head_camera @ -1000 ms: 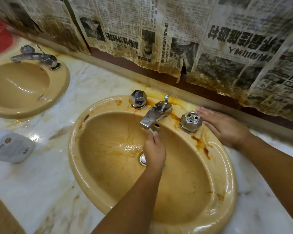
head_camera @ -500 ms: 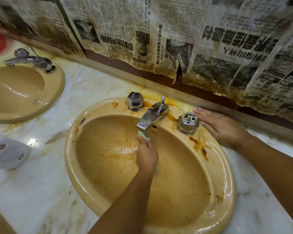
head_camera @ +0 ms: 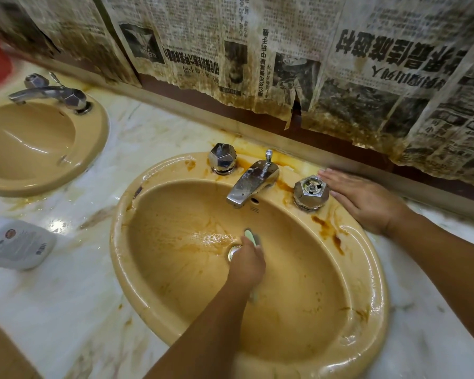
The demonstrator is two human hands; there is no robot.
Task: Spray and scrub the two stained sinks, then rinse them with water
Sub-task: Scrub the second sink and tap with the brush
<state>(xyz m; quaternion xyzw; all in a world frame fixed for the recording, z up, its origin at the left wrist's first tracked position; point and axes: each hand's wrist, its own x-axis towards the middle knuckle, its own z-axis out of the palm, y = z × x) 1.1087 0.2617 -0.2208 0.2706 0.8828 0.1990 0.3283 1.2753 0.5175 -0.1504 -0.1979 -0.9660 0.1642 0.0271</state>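
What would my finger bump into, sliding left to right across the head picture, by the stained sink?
White bottle → sink's left knob → faucet spout → right knob → right hand.

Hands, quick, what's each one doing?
Left hand: grips the green scrubber by the drain.
Right hand: open, flat beside the tap knob.

The mustard-yellow oval ceramic sink (head_camera: 298, 310) shows rust-brown streaks. The white marble desk (head_camera: 71, 310) is veined grey and tan. The black-and-white newspaper sheets (head_camera: 257, 64) are browned along their edges. There's a pale green scrub pad (head_camera: 251, 237).
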